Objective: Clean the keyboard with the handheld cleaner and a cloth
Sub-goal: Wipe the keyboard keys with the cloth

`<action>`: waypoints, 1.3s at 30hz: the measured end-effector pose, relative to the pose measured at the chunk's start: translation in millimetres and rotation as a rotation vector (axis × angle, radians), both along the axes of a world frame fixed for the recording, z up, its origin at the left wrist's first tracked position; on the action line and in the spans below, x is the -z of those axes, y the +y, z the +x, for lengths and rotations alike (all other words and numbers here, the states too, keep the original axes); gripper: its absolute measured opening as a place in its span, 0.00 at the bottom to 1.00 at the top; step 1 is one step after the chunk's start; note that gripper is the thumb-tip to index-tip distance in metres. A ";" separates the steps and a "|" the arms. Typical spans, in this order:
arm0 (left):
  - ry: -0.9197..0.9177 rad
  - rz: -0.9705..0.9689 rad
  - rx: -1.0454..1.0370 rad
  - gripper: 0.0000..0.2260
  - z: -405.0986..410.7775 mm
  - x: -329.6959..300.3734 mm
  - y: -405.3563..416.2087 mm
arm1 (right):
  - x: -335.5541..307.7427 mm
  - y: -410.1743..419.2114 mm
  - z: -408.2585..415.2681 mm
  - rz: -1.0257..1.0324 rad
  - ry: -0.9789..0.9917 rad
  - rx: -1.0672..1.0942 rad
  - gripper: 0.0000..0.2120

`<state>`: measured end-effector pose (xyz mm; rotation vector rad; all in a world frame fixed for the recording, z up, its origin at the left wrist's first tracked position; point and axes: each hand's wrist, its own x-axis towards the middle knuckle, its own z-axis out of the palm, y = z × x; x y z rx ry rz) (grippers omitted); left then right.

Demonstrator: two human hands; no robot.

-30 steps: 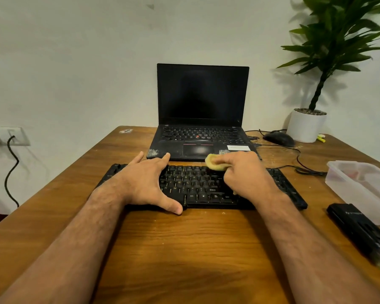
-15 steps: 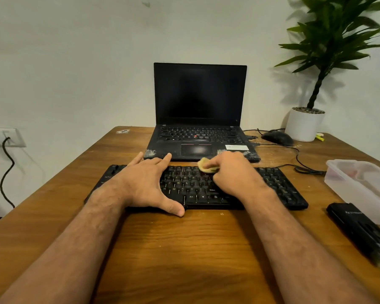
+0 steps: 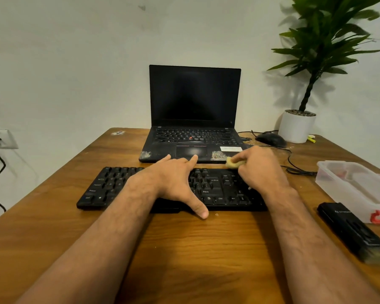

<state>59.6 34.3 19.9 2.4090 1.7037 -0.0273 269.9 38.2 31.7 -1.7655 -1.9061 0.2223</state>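
Note:
A black keyboard (image 3: 110, 187) lies across the wooden table (image 3: 184, 249) in front of me. My left hand (image 3: 173, 181) lies flat on its middle, fingers straight and thumb spread toward the near edge. My right hand (image 3: 261, 167) pinches a small yellow cloth (image 3: 230, 162) at the keyboard's far edge, right of centre. The black handheld cleaner (image 3: 355, 233) lies on the table at the right, apart from both hands.
An open black laptop (image 3: 193, 102) stands just behind the keyboard. A clear plastic box (image 3: 355, 187) sits at the right edge. A mouse (image 3: 271, 139) with its cable and a potted plant (image 3: 297, 126) stand at the back right.
My right hand has slid the yellow cloth to the right along the keyboard's far edge. The left hand has stayed flat on the keyboard.

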 end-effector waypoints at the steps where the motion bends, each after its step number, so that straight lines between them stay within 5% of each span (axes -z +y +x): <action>1: 0.006 0.018 0.003 0.69 -0.2 2.6 -0.4 | 0.6 -0.4 5.0 -0.010 -0.015 0.026 0.15; 11: 0.067 0.046 -0.091 0.67 -8.9 -0.5 -12.7 | 8.9 0.3 -21.8 -0.103 -0.097 -0.151 0.21; 16: 0.052 0.048 -0.081 0.73 -15.7 7.1 -7.7 | 9.8 11.0 -4.8 -0.011 -0.094 0.045 0.07; 20: 0.041 0.061 -0.074 0.71 -17.1 11.4 -6.1 | 11.0 8.5 1.5 0.008 -0.123 0.110 0.08; 26: 0.039 0.063 -0.093 0.71 -14.9 10.2 -6.1 | 13.8 -8.3 -26.0 -0.116 0.044 -0.213 0.25; 31: 0.026 0.043 -0.098 0.68 -15.7 10.0 -8.8 | 8.8 -15.5 -0.8 -0.011 0.096 -0.233 0.31; 39: 0.046 0.060 -0.052 0.67 -18.6 10.7 -6.9 | 19.1 -48.3 -28.2 -0.029 -0.004 -0.571 0.29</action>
